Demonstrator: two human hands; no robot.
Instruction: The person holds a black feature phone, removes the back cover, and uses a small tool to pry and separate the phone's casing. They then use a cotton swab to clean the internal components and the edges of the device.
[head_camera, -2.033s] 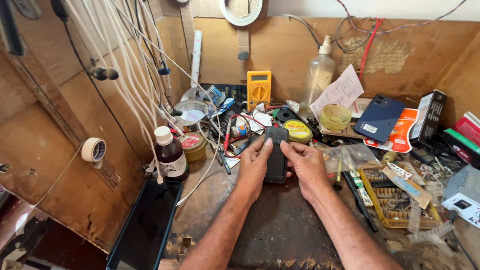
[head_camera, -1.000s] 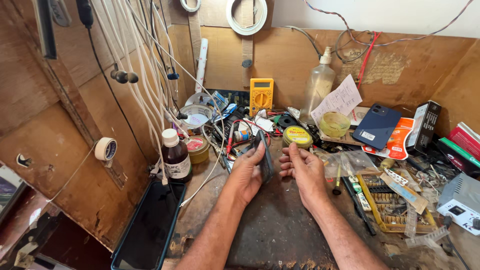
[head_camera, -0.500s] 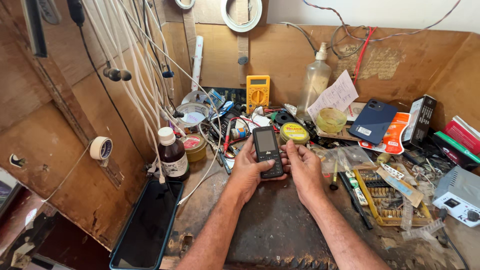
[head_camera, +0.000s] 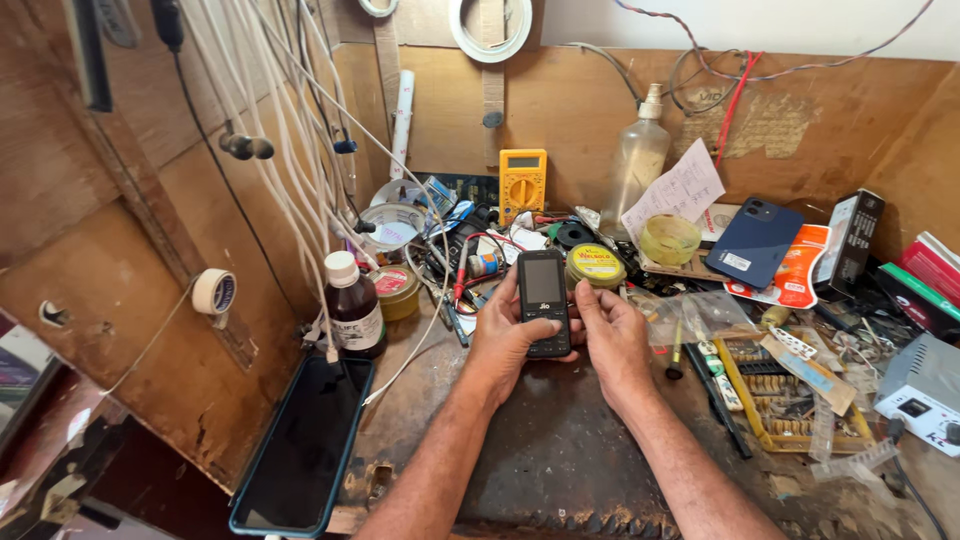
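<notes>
Keypad phone (head_camera: 544, 303): a small black bar handset, held face-up toward the camera above the dark work mat (head_camera: 560, 470), just in front of the bench clutter. Left hand (head_camera: 508, 335) is wrapped around its left edge and lower back, thumb lying along the side. Right hand (head_camera: 612, 335) is closed lightly on the right edge, fingertips at the lower corner near the keys. Both hands are holding the phone; neither is spread wide.

Handling, as judged: light and rigid, with a smooth plastic shell that could slip; the screen is the fragile part. Best held by the long side edges, as it is now, with no pressure on the display.

Orientation: long axis runs near-to-far, almost upright in the view. The screen end points away toward the back wall, the keypad end toward the person. The display is dark.

Nearby items, near to far: a large smartphone in a teal case (head_camera: 300, 450) lies face-up at the left bench edge. A brown glass bottle with white cap (head_camera: 352, 305) stands beyond it. A yellow round tin (head_camera: 596, 265) sits just behind the handset. A yellow multimeter (head_camera: 522, 184) leans against the back board, with a clear spray bottle (head_camera: 638, 165) to its right. A blue smartphone (head_camera: 757, 242) lies back-up farther right.
</notes>
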